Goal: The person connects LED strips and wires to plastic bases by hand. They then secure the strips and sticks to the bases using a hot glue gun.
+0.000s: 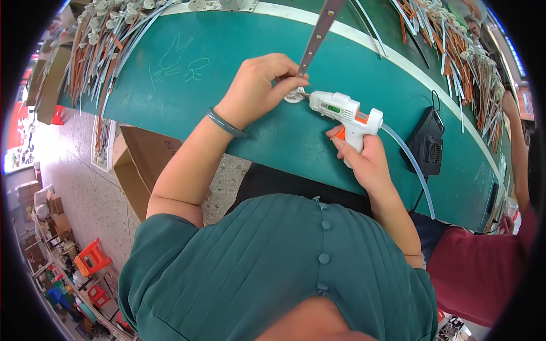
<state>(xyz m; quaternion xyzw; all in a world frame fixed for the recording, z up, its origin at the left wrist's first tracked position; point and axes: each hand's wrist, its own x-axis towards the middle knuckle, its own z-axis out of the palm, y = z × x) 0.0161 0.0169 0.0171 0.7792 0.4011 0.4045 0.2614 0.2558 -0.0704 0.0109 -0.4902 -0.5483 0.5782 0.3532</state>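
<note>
My left hand (263,84) is closed, thumb and fingertips pinching the lower end of a long brown strip (316,41) with pale dots along it. The strip rises toward the top of the view. Just under those fingertips a small round white piece (294,98) lies on the green table, partly hidden by the hand. My right hand (369,161) is wrapped around the handle of a white glue gun (341,107), with a finger by its orange trigger. The gun's nozzle points left, close to the white piece; I cannot tell whether they touch. A clear glue stick (410,156) trails from its back.
A black device (426,142) stands on the green table (187,102) at right. Bundles of orange and grey strips with white round ends (108,51) lie at left, more (455,51) at right. A cardboard box (145,162) stands below left. A person in a maroon top (478,267) sits at right.
</note>
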